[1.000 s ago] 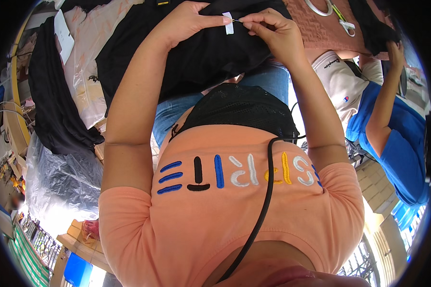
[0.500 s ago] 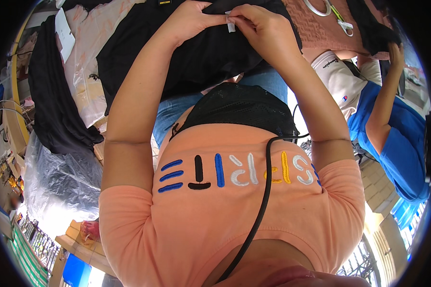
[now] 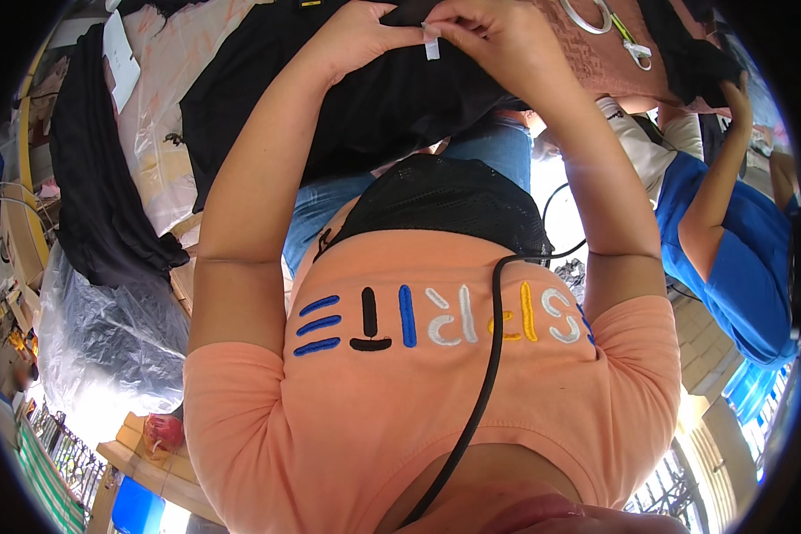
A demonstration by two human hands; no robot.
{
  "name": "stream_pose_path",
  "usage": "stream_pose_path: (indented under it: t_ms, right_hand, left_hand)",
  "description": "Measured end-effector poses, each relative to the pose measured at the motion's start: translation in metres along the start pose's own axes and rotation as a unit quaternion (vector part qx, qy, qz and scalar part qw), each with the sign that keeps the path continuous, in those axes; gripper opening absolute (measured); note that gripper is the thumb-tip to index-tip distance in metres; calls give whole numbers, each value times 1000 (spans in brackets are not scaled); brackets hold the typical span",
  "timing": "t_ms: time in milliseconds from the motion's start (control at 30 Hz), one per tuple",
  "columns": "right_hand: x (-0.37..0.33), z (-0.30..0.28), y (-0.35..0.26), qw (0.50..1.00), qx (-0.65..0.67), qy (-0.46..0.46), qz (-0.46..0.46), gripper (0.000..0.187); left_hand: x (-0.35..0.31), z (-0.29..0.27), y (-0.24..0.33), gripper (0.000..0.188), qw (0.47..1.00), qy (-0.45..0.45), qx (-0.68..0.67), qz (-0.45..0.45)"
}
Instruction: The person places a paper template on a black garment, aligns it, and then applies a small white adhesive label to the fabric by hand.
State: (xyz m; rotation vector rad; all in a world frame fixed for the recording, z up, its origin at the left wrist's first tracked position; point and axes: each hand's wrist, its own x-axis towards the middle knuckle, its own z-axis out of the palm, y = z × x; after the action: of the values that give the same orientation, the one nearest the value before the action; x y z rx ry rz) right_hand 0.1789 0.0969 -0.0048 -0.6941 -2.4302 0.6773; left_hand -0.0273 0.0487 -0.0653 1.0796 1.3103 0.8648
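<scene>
A black garment point(image 3: 356, 116) lies spread over the work surface and hangs toward my lap. A small white label point(image 3: 432, 46) stands out against the dark cloth, between my two hands. My left hand point(image 3: 358, 37) is closed on the black cloth, its thumb reaching to the label's edge; its other fingertips are partly hidden by cloth and the frame's top. From the other side, my right hand point(image 3: 485, 34) pinches the upper end of the label between thumb and fingers. The label's lower end hangs free below the pinch.
At upper right, a white tape roll point(image 3: 587, 12) and yellow-handled snips point(image 3: 634, 46) lie on pinkish-brown cloth point(image 3: 561, 62). A person in a blue shirt point(image 3: 730, 240) works at the right, holding dark cloth. More black cloth point(image 3: 98, 169) and clear plastic point(image 3: 107, 334) are at left. A black cable point(image 3: 485, 383) crosses my chest.
My right hand has shifted slightly and its wrist has turned, with the forearm a little farther right. The label shows more of its length. The person at right has moved slightly.
</scene>
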Motion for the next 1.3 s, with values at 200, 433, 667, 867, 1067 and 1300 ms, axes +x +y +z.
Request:
stream_pose_path:
  t_ms: [200,433,667,867,1067,1300]
  right_hand:
    - [-2,13,4,997,-45,19,-52,4]
    - [7,2,-14,995,7,85,-49,3]
    - [15,-39,-44,977,175,117,45,6]
    - [17,-64,-32,953,243,156,-96,9]
    - [18,-75,-46,942,219,203,-154,8]
    - [13,-85,-55,932,161,258,-199,11]
  left_hand:
    - [3,-3,-10,27,999,8,14,40]
    - [5,-4,-7,25,999,7,36,32]
    - [-1,-3,-1,22,1000,8,26,2]
    - [5,-2,-5,22,1000,-5,11,22]
    - [-1,-1,1,22,1000,7,22,5]
    - [-1,-1,2,22,1000,7,8,-9]
